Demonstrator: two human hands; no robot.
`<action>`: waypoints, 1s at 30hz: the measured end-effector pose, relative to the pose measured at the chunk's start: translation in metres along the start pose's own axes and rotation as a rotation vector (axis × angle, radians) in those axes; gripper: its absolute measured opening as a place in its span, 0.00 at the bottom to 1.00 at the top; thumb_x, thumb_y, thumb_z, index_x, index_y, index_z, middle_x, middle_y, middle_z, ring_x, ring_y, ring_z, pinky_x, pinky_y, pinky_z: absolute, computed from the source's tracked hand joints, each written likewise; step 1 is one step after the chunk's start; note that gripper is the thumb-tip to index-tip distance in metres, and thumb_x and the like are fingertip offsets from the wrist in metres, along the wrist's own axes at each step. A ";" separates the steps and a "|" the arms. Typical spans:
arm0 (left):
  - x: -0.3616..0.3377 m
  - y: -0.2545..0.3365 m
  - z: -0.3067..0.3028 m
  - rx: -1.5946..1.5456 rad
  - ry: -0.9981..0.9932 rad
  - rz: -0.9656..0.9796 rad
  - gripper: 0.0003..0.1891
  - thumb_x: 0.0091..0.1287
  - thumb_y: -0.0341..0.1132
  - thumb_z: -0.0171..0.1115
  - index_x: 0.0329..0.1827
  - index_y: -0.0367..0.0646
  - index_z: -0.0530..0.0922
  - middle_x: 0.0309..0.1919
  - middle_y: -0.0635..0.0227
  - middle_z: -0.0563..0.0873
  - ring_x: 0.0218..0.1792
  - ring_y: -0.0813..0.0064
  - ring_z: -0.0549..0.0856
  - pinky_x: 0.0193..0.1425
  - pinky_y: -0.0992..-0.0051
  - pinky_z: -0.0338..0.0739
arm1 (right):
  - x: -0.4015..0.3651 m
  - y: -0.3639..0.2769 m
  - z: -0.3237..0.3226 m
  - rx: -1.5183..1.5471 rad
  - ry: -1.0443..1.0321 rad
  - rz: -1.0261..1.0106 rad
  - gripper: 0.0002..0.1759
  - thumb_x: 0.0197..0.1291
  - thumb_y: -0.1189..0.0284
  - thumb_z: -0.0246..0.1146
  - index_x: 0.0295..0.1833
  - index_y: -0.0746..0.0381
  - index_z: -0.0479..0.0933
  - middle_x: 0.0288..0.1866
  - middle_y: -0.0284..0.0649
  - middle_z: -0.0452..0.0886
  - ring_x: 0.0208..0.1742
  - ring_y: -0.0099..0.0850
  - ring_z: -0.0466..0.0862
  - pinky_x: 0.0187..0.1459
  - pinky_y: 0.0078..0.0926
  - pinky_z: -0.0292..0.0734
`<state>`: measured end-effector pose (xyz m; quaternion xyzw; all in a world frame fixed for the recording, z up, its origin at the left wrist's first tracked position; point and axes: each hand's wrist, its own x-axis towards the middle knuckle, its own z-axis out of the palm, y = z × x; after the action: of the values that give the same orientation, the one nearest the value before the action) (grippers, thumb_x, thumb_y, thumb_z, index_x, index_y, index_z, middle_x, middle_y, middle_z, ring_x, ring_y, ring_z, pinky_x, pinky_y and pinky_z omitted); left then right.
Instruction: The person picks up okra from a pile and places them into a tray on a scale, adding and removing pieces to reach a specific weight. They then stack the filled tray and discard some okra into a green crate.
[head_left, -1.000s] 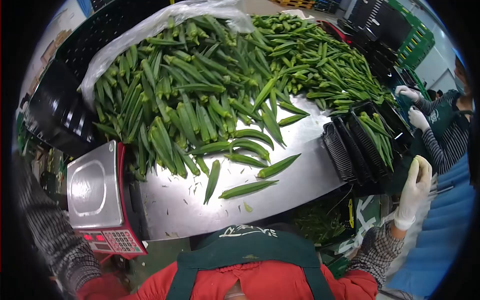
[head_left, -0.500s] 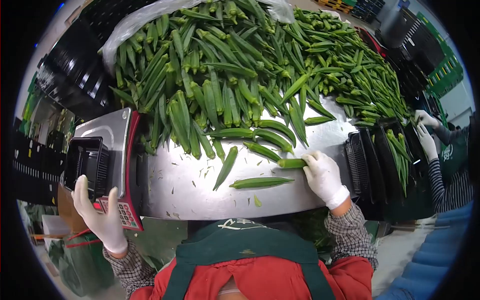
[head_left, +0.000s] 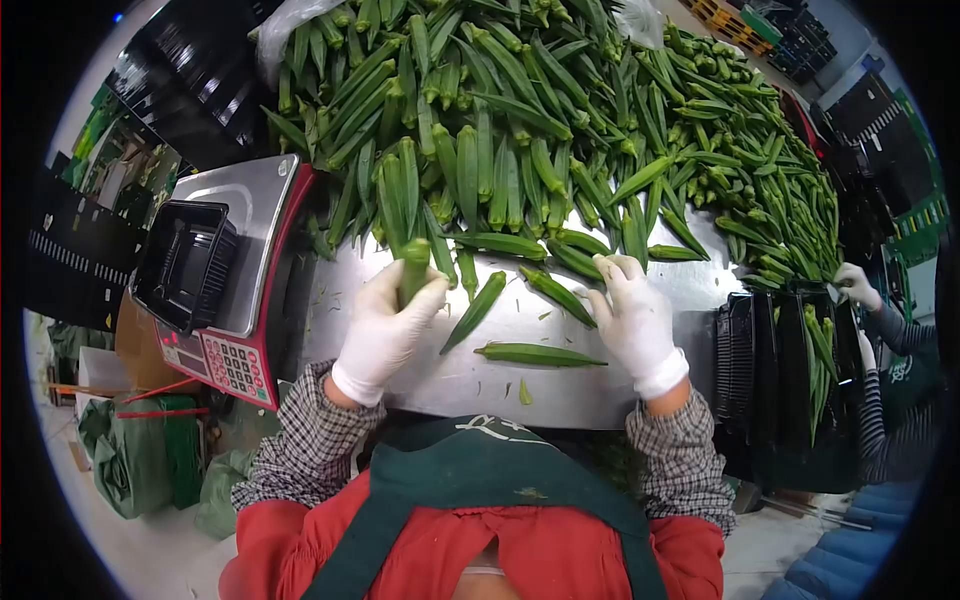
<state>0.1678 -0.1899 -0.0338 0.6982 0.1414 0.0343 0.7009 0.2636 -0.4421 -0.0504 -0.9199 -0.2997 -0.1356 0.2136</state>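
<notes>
Gloved in white, my left hand (head_left: 385,325) grips an okra pod (head_left: 414,270) upright between thumb and fingers, stem end up. My right hand (head_left: 635,320), also gloved, is over the metal table with thumb and fingers apart. Its fingertips are close to the ends of two okra pods, one being a curved pod (head_left: 557,296). In front of the hands lie a single okra pod (head_left: 540,354) and a slanted pod (head_left: 474,312). A large heap of okra (head_left: 500,130) covers the far part of the table.
At left, a black plastic tray (head_left: 185,265) sits on a red scale (head_left: 240,372) with a steel plate. Black trays (head_left: 735,355) stand at right, one holding okra (head_left: 820,355). Beyond them are a co-worker's gloved hands (head_left: 857,287) and striped sleeves.
My left hand has moved from beside the scale to the table's middle and now holds an okra pod. My right hand has let go of its pod and shifted slightly forward.
</notes>
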 end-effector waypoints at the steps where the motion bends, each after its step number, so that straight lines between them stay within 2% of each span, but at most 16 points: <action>1: 0.001 0.008 0.003 0.210 0.015 -0.022 0.08 0.65 0.34 0.63 0.41 0.38 0.79 0.28 0.70 0.82 0.30 0.82 0.79 0.35 0.79 0.76 | 0.000 0.010 0.009 -0.081 -0.033 -0.017 0.16 0.52 0.73 0.64 0.48 0.62 0.76 0.42 0.43 0.77 0.39 0.41 0.81 0.39 0.37 0.77; 4: 0.018 -0.017 0.021 0.700 -0.025 0.397 0.14 0.57 0.38 0.68 0.40 0.38 0.78 0.33 0.54 0.82 0.33 0.55 0.83 0.37 0.65 0.77 | 0.004 0.029 0.029 -0.228 -0.062 -0.042 0.13 0.50 0.76 0.63 0.44 0.60 0.77 0.39 0.40 0.77 0.36 0.39 0.81 0.38 0.36 0.77; 7: 0.023 -0.026 0.043 1.158 -0.124 0.285 0.15 0.56 0.42 0.67 0.34 0.38 0.77 0.32 0.54 0.81 0.36 0.54 0.84 0.40 0.62 0.79 | 0.007 0.032 0.023 -0.135 -0.033 -0.022 0.10 0.50 0.76 0.63 0.41 0.60 0.78 0.38 0.40 0.77 0.36 0.40 0.81 0.38 0.36 0.77; 11: 0.028 -0.027 0.032 1.100 -0.168 0.278 0.16 0.55 0.37 0.65 0.43 0.38 0.78 0.32 0.53 0.82 0.35 0.55 0.83 0.38 0.63 0.79 | 0.004 0.029 0.003 0.068 0.069 -0.036 0.10 0.50 0.79 0.63 0.41 0.61 0.78 0.38 0.41 0.77 0.38 0.42 0.81 0.39 0.37 0.76; 12: 0.024 -0.033 0.024 0.828 -0.088 0.472 0.16 0.59 0.36 0.62 0.48 0.38 0.77 0.32 0.60 0.83 0.34 0.60 0.84 0.37 0.65 0.79 | 0.006 0.021 -0.007 0.082 0.062 -0.055 0.11 0.50 0.80 0.63 0.41 0.62 0.78 0.39 0.40 0.78 0.37 0.41 0.81 0.39 0.36 0.77; 15: 0.017 -0.014 0.010 -0.237 -0.226 -0.254 0.13 0.65 0.35 0.58 0.47 0.38 0.78 0.37 0.64 0.85 0.36 0.66 0.85 0.40 0.68 0.80 | 0.017 -0.015 -0.025 0.190 0.070 -0.312 0.13 0.46 0.79 0.65 0.41 0.61 0.78 0.43 0.39 0.79 0.38 0.39 0.81 0.39 0.35 0.76; 16: 0.023 -0.022 0.005 -0.587 -0.423 -0.292 0.14 0.69 0.37 0.56 0.53 0.39 0.76 0.41 0.70 0.83 0.40 0.71 0.84 0.42 0.70 0.81 | 0.021 -0.028 -0.025 0.196 0.012 -0.414 0.15 0.45 0.79 0.66 0.42 0.61 0.78 0.44 0.42 0.79 0.40 0.40 0.81 0.40 0.34 0.77; 19: -0.001 -0.016 0.016 -0.901 -0.451 -0.515 0.20 0.69 0.38 0.56 0.60 0.38 0.71 0.45 0.66 0.82 0.45 0.72 0.82 0.46 0.70 0.81 | 0.038 -0.075 -0.019 0.317 -0.105 -0.597 0.19 0.40 0.78 0.68 0.43 0.61 0.79 0.47 0.46 0.79 0.43 0.42 0.81 0.41 0.32 0.77; 20: -0.003 -0.043 0.013 -0.990 -0.485 -0.474 0.24 0.69 0.40 0.55 0.66 0.39 0.67 0.50 0.63 0.80 0.48 0.72 0.81 0.51 0.68 0.80 | 0.041 -0.083 -0.013 0.370 -0.108 -0.589 0.18 0.41 0.82 0.66 0.43 0.62 0.78 0.46 0.46 0.79 0.44 0.42 0.81 0.42 0.33 0.78; 23: -0.007 -0.055 -0.008 -1.171 -0.559 -0.280 0.26 0.69 0.39 0.54 0.68 0.39 0.64 0.50 0.61 0.80 0.49 0.68 0.81 0.56 0.64 0.77 | 0.065 -0.082 0.006 0.674 -0.077 -0.525 0.16 0.46 0.86 0.62 0.44 0.64 0.77 0.46 0.48 0.79 0.44 0.44 0.81 0.44 0.34 0.78; 24: -0.008 -0.055 -0.017 -1.203 -0.503 -0.295 0.26 0.69 0.37 0.54 0.68 0.38 0.63 0.49 0.60 0.81 0.49 0.65 0.81 0.58 0.63 0.76 | 0.081 -0.076 0.019 0.704 0.041 -0.461 0.14 0.51 0.88 0.58 0.44 0.66 0.77 0.45 0.49 0.79 0.43 0.44 0.81 0.44 0.33 0.78; 26: -0.009 -0.056 -0.029 -1.153 -0.325 -0.244 0.26 0.68 0.36 0.55 0.68 0.37 0.64 0.47 0.60 0.82 0.51 0.63 0.81 0.59 0.61 0.75 | 0.110 -0.064 0.038 0.408 0.157 -0.276 0.14 0.56 0.80 0.62 0.50 0.68 0.75 0.44 0.48 0.78 0.41 0.40 0.82 0.41 0.29 0.78; 27: -0.011 -0.052 -0.034 -1.139 -0.234 -0.241 0.26 0.68 0.36 0.56 0.67 0.37 0.64 0.47 0.59 0.82 0.51 0.63 0.81 0.60 0.60 0.75 | 0.123 -0.057 0.048 0.277 0.050 -0.113 0.24 0.58 0.66 0.64 0.56 0.67 0.72 0.48 0.49 0.77 0.44 0.46 0.81 0.44 0.36 0.79; 28: -0.010 -0.052 -0.036 -1.137 -0.223 -0.216 0.26 0.67 0.37 0.56 0.67 0.37 0.65 0.48 0.60 0.81 0.52 0.62 0.80 0.61 0.60 0.73 | 0.138 -0.051 0.060 0.216 -0.026 -0.012 0.35 0.57 0.57 0.65 0.62 0.70 0.67 0.51 0.52 0.76 0.49 0.48 0.80 0.48 0.37 0.77; 29: -0.010 -0.054 -0.035 -1.134 -0.212 -0.195 0.26 0.67 0.37 0.57 0.67 0.38 0.65 0.50 0.60 0.80 0.52 0.62 0.79 0.62 0.59 0.72 | 0.150 -0.049 0.074 0.171 -0.026 0.054 0.41 0.54 0.52 0.67 0.65 0.70 0.65 0.54 0.55 0.75 0.53 0.49 0.78 0.54 0.37 0.75; 30: -0.011 -0.055 -0.036 -1.131 -0.201 -0.176 0.27 0.66 0.37 0.58 0.67 0.38 0.66 0.51 0.61 0.79 0.52 0.61 0.78 0.63 0.58 0.71 | 0.159 -0.050 0.084 0.146 -0.070 0.093 0.42 0.53 0.53 0.67 0.65 0.71 0.64 0.55 0.56 0.74 0.55 0.48 0.78 0.56 0.37 0.74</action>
<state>0.1406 -0.1593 -0.0865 0.2005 0.0915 -0.0203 0.9752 0.3680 -0.2872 -0.0477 -0.9190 -0.2732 -0.0712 0.2753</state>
